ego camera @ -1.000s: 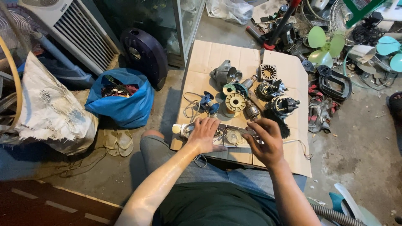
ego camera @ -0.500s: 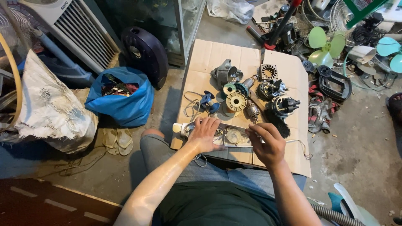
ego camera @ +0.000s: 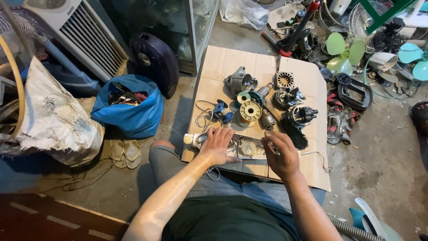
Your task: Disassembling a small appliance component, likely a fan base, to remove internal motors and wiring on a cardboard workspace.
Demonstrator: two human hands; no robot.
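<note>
while motor parts lie stripped on cardboard, left hand presses flat, fingers spread, on housing; right hand pinches a small tool; reassembly unfinished.

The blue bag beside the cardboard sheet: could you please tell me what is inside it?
The blue bag is open at the top, where a tangle of dark and reddish scraps shows. What they are is too small to tell, and the bag's sides cover everything lower down.

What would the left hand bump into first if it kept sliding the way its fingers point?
Probably the round cream spool. The left hand points up and slightly right across the cardboard, and the spool lies just beyond its fingertips, though the blue part is close too.
</note>
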